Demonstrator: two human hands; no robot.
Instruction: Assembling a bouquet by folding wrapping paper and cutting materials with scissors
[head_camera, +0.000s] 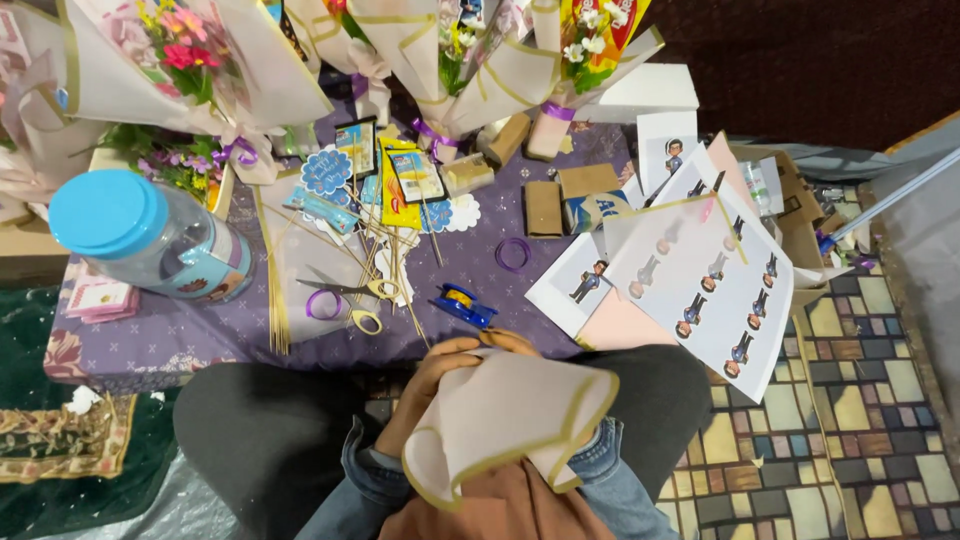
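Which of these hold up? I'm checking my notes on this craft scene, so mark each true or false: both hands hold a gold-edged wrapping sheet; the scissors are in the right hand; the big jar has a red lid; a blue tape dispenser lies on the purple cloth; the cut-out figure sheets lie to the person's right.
1. Both hands hold the gold-edged wrapping sheet. True: left hand and right hand grip it.
2. The scissors are in the right hand. False: they lie on the purple cloth.
3. The plastic jar has a red lid. False: it is blue.
4. A blue tape dispenser lies on the cloth. True.
5. The figure sheets lie to the right. True.
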